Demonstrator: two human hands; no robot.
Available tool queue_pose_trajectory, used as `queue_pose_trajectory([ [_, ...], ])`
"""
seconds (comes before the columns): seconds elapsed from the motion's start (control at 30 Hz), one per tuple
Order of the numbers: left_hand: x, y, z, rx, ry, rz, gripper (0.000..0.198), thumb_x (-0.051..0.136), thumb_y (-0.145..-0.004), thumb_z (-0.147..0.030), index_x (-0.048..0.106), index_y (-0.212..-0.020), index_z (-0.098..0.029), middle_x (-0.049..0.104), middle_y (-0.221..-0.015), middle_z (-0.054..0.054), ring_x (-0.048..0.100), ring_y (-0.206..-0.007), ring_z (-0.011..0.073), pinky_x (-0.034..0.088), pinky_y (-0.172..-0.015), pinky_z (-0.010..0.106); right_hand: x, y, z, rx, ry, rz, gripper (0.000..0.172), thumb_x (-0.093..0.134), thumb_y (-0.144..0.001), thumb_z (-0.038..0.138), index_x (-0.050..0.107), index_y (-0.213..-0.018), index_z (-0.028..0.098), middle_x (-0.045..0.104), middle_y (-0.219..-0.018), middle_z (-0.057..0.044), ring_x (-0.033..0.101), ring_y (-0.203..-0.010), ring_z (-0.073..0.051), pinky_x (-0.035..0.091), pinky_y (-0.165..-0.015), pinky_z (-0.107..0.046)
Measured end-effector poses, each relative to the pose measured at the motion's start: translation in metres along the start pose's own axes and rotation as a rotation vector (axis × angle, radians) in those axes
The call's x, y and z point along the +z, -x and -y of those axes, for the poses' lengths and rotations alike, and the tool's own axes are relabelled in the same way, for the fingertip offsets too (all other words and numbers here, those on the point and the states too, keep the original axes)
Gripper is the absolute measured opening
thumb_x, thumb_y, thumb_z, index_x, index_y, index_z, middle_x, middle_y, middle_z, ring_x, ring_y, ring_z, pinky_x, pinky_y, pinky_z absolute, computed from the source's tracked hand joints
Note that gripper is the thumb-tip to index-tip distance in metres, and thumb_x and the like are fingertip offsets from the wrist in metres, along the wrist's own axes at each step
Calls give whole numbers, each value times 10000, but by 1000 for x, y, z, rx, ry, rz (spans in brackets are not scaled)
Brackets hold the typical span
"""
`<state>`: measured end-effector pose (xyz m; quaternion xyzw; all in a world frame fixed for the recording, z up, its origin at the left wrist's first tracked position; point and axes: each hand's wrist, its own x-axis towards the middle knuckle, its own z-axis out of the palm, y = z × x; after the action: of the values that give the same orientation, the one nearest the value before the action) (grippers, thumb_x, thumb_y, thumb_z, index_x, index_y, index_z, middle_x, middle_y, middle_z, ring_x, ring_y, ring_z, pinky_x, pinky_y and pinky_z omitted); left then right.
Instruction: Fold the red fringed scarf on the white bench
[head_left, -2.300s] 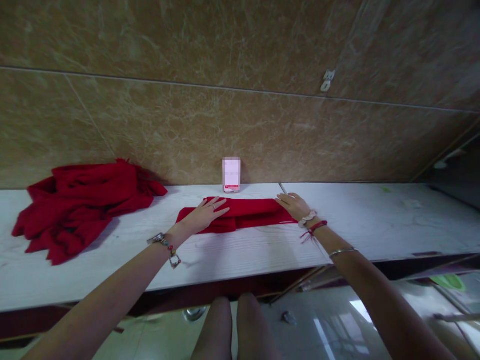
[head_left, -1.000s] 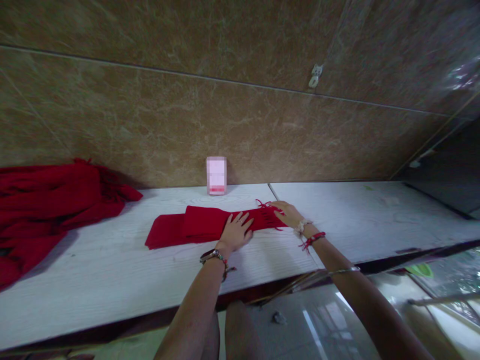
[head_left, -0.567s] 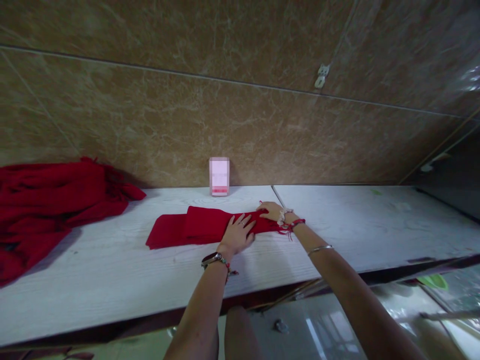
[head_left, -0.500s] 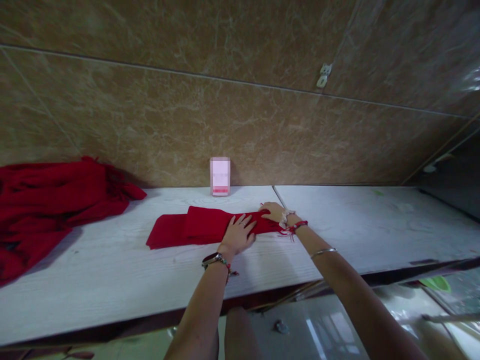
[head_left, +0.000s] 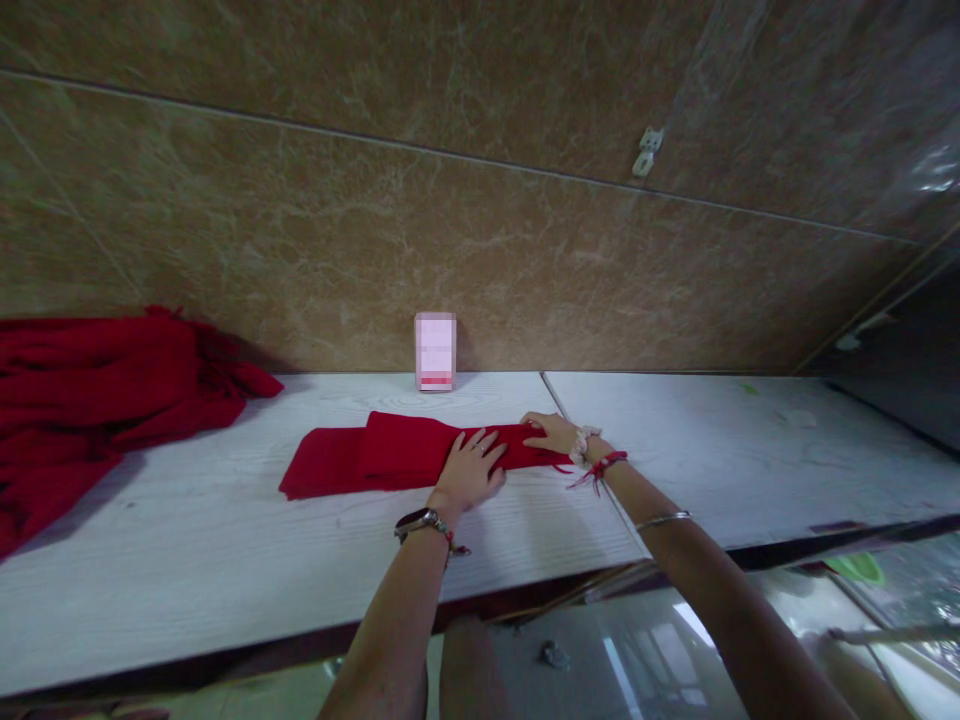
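A red fringed scarf, folded into a long flat strip, lies on the white wood-grain table. My left hand rests flat across its middle with the fingers spread, and a watch sits on that wrist. Toward the strip's right end, my right hand lies over the cloth, thumb and fingers apart, touching it. A few loose red strands show beside that wrist, some of them from a bracelet; part of the scarf's right end is hidden under the hand.
At the far left lies a crumpled heap of red cloth. A phone leans against the brown marbled wall, its screen blurred. A small white hook is fixed to the wall. A seam crosses the white table.
My right hand has shifted very slightly, its fingers flatter on the scarf's right end. My left hand stays on the cloth. The whole view has drifted a little.
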<state>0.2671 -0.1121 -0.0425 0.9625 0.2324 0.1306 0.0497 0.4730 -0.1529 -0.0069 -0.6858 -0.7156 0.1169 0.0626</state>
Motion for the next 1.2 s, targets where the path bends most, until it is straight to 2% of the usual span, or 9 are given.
queue_pose_trajectory([
  [0.27,-1,1,0,-9,3,3,407,411,-836,-321,483,-1221,-209,423,-1328,61,339,-1236,244,245,-1015,471,-14,19,-21,135,82,-3,198,554,-734,220,605,-925,232,669,-827,-5,611,-779,-169,452,-708,-271],
  [0.37,0,1,0,-8,1,0,407,410,-836,-318,479,-1224,-218,428,-1325,56,340,-1236,240,247,-1015,470,-23,29,-33,258,159,-37,201,516,-740,183,611,-916,206,663,-808,-53,599,-816,-222,443,-730,-349],
  [0.43,0,0,1,-9,3,2,410,405,-837,-322,475,-1228,-220,425,-1327,56,338,-1236,240,249,-1013,471,-25,34,-35,294,203,-86,234,485,-752,167,604,-953,182,646,-914,-98,563,-917,-258,422,-774,-403],
  [0.53,0,0,1,-11,8,10,413,401,-837,-323,471,-1230,-218,415,-1334,60,334,-1237,240,247,-1011,476,-16,35,-26,172,214,-194,260,460,-769,154,590,-994,164,601,-1047,-112,502,-1020,-238,392,-846,-385],
  [0.63,0,1,1,-6,7,7,411,400,-838,-328,479,-1223,-206,417,-1331,69,332,-1238,245,246,-1009,479,2,26,-6,-26,164,-250,243,457,-781,144,588,-986,145,609,-1014,-104,502,-1007,-199,375,-883,-342],
  [0.7,0,1,1,-5,5,0,410,402,-837,-332,484,-1217,-203,423,-1327,71,334,-1237,249,249,-1007,479,15,18,7,-76,147,-233,230,451,-792,142,583,-981,146,612,-1004,-95,509,-988,-190,375,-880,-338],
  [0.83,1,1,1,-7,-3,-7,404,401,-837,-328,482,-1217,-216,429,-1324,63,341,-1233,241,252,-1007,468,27,9,18,78,219,-182,216,424,-811,139,585,-950,179,606,-1016,-74,516,-979,-187,372,-858,-328],
  [1.03,1,1,1,-9,-2,15,416,388,-841,-327,458,-1237,-223,413,-1336,56,321,-1244,235,234,-1014,471,15,20,-10,298,258,-205,240,429,-774,108,601,-933,158,607,-992,-127,533,-952,-234,398,-781,-342],
  [1.2,1,1,1,-15,7,10,416,402,-831,-319,468,-1229,-218,420,-1331,56,327,-1240,238,238,-1011,470,12,25,-20,325,229,-256,276,396,-767,84,608,-919,174,617,-989,-79,529,-955,-186,394,-823,-301],
])
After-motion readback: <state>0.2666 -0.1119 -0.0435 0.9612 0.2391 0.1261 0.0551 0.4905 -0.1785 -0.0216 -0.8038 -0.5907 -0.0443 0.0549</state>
